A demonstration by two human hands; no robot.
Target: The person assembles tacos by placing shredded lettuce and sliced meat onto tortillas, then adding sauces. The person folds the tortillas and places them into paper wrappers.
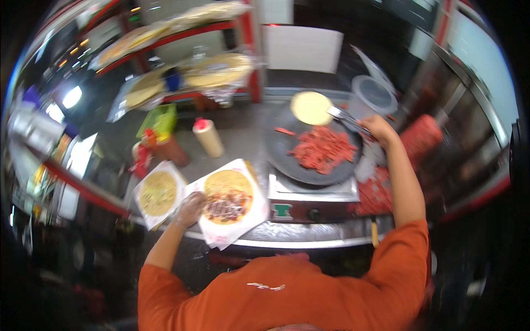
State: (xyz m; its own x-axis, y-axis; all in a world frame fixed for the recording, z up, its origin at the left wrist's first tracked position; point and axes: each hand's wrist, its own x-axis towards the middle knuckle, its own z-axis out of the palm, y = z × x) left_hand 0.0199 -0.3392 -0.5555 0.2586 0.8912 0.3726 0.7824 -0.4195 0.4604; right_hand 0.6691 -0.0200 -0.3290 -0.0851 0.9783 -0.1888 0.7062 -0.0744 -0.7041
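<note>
My right hand (378, 128) is closed round metal tongs (350, 118). Their flat tips touch the right edge of a pale round tortilla (311, 108) at the far side of a dark griddle (279, 151). Chopped reddish meat (323, 149) is heaped on the griddle in front of that tortilla. My left hand (190, 208), seemingly in a clear plastic glove, is at the left edge of white paper (243, 229) under a topped tortilla (227, 197). Blur hides its fingers. Left of it, another tortilla (158, 193) with a light topping lies on its own paper.
Behind the papers stand a cream squeeze bottle (208, 138), a reddish-brown bottle (172, 150) and a green container (160, 120). A clear bucket (372, 96) sits behind the griddle. Stacked tortillas (218, 69) rest on a red-framed rack. Red meat (422, 135) stands at the right.
</note>
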